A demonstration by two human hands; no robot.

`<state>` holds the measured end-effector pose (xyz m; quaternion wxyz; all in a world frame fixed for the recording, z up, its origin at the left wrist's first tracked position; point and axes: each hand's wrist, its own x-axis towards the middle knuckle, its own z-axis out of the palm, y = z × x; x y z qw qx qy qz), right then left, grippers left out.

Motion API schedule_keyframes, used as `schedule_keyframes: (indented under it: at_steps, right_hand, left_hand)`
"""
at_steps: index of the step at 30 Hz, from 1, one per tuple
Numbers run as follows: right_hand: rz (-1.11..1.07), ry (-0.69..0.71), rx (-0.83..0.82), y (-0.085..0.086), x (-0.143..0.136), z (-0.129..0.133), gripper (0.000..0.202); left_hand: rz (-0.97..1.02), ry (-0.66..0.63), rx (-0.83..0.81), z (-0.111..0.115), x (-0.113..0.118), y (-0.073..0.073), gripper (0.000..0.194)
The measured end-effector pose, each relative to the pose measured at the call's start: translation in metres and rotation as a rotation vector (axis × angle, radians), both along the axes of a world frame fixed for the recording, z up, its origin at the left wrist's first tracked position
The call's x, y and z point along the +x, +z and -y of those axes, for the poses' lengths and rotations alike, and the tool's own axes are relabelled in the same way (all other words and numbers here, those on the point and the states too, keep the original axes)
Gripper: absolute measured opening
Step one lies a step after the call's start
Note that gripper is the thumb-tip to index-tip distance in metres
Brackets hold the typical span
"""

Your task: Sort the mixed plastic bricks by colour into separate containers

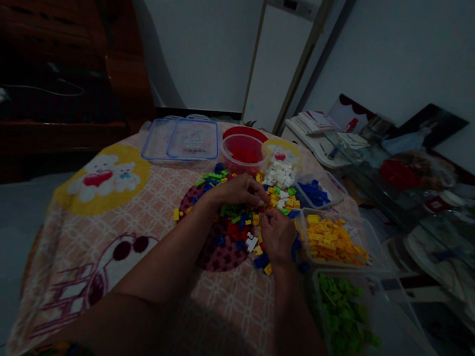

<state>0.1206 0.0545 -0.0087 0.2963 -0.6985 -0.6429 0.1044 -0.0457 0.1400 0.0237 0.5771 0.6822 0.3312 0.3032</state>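
Note:
A mixed heap of toy building bricks [238, 232] in red, yellow, green, blue and white lies in the middle of the cloth-covered table. Over its far part, my left hand [242, 191] reaches in with the fingers bent together. My right hand [277, 232] is close beside it on the right, thumb and fingertips pinched. The fingertips of both hands nearly meet above the bricks. Whatever they grip is too small and dark to make out. A white brick [251, 242] lies just below the hands.
Clear tubs hold yellow bricks [331, 241], green bricks [344, 315] and blue bricks [314, 192] on the right. White bricks [280, 174] lie piled behind the heap, beside a round tub of red bricks [244, 155]. Blue-rimmed lids [183, 139] lie back left. A cluttered glass shelf stands right.

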Motion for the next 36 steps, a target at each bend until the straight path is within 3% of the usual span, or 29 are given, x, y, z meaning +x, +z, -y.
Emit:
schedule_keyframes:
  at_steps: [5, 8, 12, 18, 24, 31, 36]
  right_hand:
    - [-0.043, 0.007, 0.034, 0.000, 0.000, 0.000, 0.021]
    - [-0.088, 0.021, 0.036, 0.001, 0.001, 0.000, 0.022]
    - [-0.144, 0.002, 0.043, 0.000, 0.002, 0.000, 0.024]
    - [-0.191, 0.035, 0.119, -0.006, 0.004, -0.002, 0.021]
    - [-0.304, 0.304, 0.175, -0.002, -0.001, 0.000, 0.026]
    - [-0.334, 0.606, 0.072, 0.000, -0.012, 0.005, 0.033]
    - [-0.345, 0.519, 0.129, -0.006, -0.010, 0.001, 0.043]
  left_hand:
    - [0.000, -0.022, -0.020, 0.000, 0.003, -0.005, 0.023]
    - [-0.011, 0.037, -0.025, 0.000, 0.003, -0.004, 0.019]
    - [0.085, 0.300, -0.016, -0.003, 0.000, -0.001, 0.019]
    - [0.446, 0.702, -0.090, -0.009, -0.009, 0.001, 0.029]
    - [0.653, 0.926, -0.130, -0.014, -0.011, 0.001, 0.024]
    - [0.753, 1.033, -0.153, -0.018, -0.014, -0.002, 0.025]
    - [0.756, 1.066, -0.147, -0.020, -0.017, -0.005, 0.025]
